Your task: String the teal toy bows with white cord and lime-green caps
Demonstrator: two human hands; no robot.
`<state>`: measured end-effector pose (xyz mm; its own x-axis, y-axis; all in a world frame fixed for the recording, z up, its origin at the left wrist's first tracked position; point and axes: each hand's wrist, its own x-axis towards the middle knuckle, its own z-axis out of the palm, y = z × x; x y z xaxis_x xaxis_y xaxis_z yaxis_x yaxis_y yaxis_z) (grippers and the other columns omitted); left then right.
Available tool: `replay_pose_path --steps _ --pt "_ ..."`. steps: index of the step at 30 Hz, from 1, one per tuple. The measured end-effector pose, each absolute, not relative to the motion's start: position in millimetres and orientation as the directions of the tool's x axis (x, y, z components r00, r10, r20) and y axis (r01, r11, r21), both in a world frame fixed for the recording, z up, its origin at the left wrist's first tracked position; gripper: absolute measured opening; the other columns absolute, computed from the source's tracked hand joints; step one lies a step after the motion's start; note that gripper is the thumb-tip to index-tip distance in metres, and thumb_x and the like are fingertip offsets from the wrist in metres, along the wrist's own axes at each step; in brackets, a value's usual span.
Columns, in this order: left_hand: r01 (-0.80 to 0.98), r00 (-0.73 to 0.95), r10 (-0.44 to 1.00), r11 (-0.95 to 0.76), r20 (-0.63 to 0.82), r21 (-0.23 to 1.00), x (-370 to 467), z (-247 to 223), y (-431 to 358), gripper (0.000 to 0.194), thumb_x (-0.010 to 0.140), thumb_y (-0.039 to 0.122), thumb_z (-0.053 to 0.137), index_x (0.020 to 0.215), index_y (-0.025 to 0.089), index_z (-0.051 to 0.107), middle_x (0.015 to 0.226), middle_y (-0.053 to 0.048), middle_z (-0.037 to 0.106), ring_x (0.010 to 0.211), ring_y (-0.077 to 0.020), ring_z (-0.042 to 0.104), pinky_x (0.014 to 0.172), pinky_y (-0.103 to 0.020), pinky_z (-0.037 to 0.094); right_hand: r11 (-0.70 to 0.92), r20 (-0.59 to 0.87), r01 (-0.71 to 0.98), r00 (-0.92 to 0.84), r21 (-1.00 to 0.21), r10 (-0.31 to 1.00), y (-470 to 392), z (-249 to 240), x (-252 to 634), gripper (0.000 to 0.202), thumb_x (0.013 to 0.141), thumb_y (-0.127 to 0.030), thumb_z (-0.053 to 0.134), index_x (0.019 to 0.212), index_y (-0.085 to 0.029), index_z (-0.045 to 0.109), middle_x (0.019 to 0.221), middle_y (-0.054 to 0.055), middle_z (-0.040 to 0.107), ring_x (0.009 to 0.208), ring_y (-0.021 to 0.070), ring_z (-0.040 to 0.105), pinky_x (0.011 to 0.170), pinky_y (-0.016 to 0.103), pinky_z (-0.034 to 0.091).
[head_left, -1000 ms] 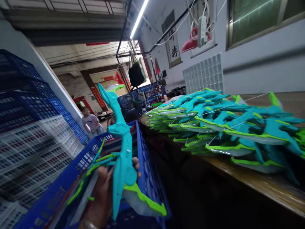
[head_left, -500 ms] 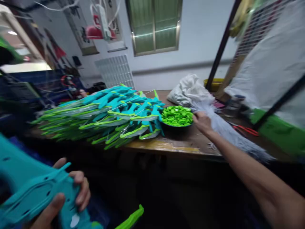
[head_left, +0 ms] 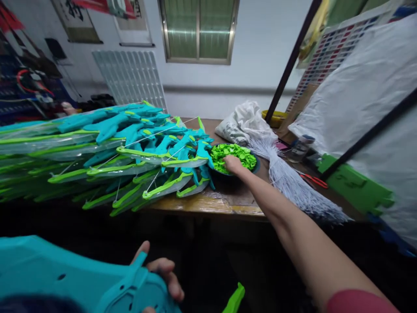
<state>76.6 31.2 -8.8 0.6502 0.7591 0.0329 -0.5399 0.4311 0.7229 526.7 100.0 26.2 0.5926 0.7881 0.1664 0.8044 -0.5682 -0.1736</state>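
At the lower left, my left hand (head_left: 164, 271) is wrapped round a large teal plastic part (head_left: 81, 278), its fingers showing past the edge. A lime-green tip (head_left: 234, 299) sticks up to the right of it. On the table, a dark bowl (head_left: 257, 166) holds many small lime-green pieces (head_left: 239, 153). My right hand (head_left: 233, 165) reaches into these pieces with its fingers bent down; whatever lies between the fingertips is hidden. Left of the bowl, a big pile of teal and green toy bows (head_left: 130, 130) with white strings touches its side.
Behind the bowl lies a white sack (head_left: 244, 121). A bundle of white strings (head_left: 289, 182) trails over the table (head_left: 241, 202) to the right. Beyond it are red-handled scissors (head_left: 314, 180), a bottle (head_left: 301, 148), a green foam piece (head_left: 356, 180) and a dark slanting pole (head_left: 293, 61).
My right hand has moved from the bowl's right rim into the green pieces. The view has shifted, and my left hand with the teal part appears further right and lower.
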Motion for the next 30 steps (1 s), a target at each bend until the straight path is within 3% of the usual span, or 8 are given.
replay_pose_path --steps 4,7,12,15,17,21,25,30 --pt "-0.455 0.734 0.679 0.465 0.025 0.760 75 -17 27 0.035 0.101 0.055 0.050 0.134 0.049 0.062 0.097 -0.003 0.078 0.077 -0.0242 0.075 0.070 -0.040 0.063 -0.483 0.212 0.841 0.533 -0.244 0.819 119 15 534 0.028 0.102 -0.039 0.063 0.115 -0.015 0.066 0.116 0.008 0.068 0.100 0.0181 0.068 0.090 0.039 0.058" --pt "-0.347 0.753 0.657 0.383 0.012 0.856 63 -17 23 0.051 0.097 0.044 0.063 0.147 0.038 0.053 0.107 -0.007 0.075 0.096 -0.0278 0.073 0.083 -0.041 0.062 -0.431 0.227 0.851 0.502 -0.300 0.835 124 8 541 0.024 0.099 -0.039 0.067 0.102 -0.016 0.068 0.106 0.006 0.070 0.100 0.0201 0.067 0.093 0.042 0.057" --pt "-0.270 0.740 0.672 0.345 -0.036 0.899 42 -22 10 0.073 0.096 0.024 0.067 0.158 0.043 0.033 0.137 -0.007 0.061 0.115 -0.0282 0.068 0.097 -0.043 0.060 -0.386 0.338 0.837 0.519 -0.389 0.785 112 15 544 0.034 0.092 -0.021 0.061 0.059 -0.023 0.052 0.086 0.013 0.067 0.121 0.0351 0.061 0.112 0.055 0.039" --pt "-0.342 0.708 0.705 0.382 -0.031 0.859 41 -29 2 0.074 0.096 0.021 0.067 0.157 0.044 0.032 0.139 -0.007 0.060 0.121 -0.0305 0.067 0.101 -0.049 0.059 -0.341 0.443 0.833 0.528 -0.435 0.725 93 29 523 0.024 0.090 -0.020 0.058 0.067 -0.025 0.056 0.094 0.015 0.067 0.125 0.0378 0.059 0.116 0.060 0.034" --pt "-0.375 0.670 0.741 0.384 -0.039 0.844 41 -33 -2 0.075 0.096 0.022 0.068 0.156 0.044 0.031 0.141 -0.007 0.060 0.123 -0.0307 0.066 0.103 -0.051 0.058 -0.277 0.490 0.833 0.516 -0.480 0.702 75 36 492 0.010 0.092 -0.027 0.058 0.083 -0.026 0.064 0.096 0.013 0.069 0.115 0.0346 0.064 0.111 0.056 0.042" --pt "-0.248 0.606 0.788 0.318 -0.110 0.915 40 -43 -3 0.075 0.095 0.031 0.069 0.158 0.039 0.028 0.140 -0.008 0.063 0.121 -0.0306 0.067 0.107 -0.053 0.054 -0.111 0.449 0.796 0.444 -0.596 0.776 17 31 386 0.026 0.091 -0.041 0.064 0.113 -0.028 0.069 0.094 0.004 0.073 0.081 0.0230 0.070 0.078 0.040 0.059" --pt "-0.053 0.516 0.855 0.098 -0.057 0.994 43 -53 -5 0.066 0.092 0.040 0.072 0.151 0.031 0.044 0.137 -0.007 0.067 0.135 -0.0297 0.057 0.128 -0.053 0.023 -0.003 0.148 0.343 0.412 -0.939 0.899 -43 16 268 0.033 0.086 -0.036 0.076 0.119 -0.035 0.071 0.093 -0.001 0.071 0.077 0.0174 0.068 0.072 0.034 0.060" --pt "-0.045 0.547 0.834 0.124 -0.080 0.991 47 -66 -12 0.080 0.093 0.043 0.070 0.159 0.030 0.028 0.148 -0.009 0.060 0.141 -0.0290 0.052 0.125 -0.051 0.031 -0.038 -0.054 -0.057 0.317 -0.998 0.947 -72 8 199 0.036 0.085 -0.034 0.079 0.120 -0.038 0.073 0.099 0.000 0.071 0.079 0.0173 0.068 0.071 0.033 0.062"
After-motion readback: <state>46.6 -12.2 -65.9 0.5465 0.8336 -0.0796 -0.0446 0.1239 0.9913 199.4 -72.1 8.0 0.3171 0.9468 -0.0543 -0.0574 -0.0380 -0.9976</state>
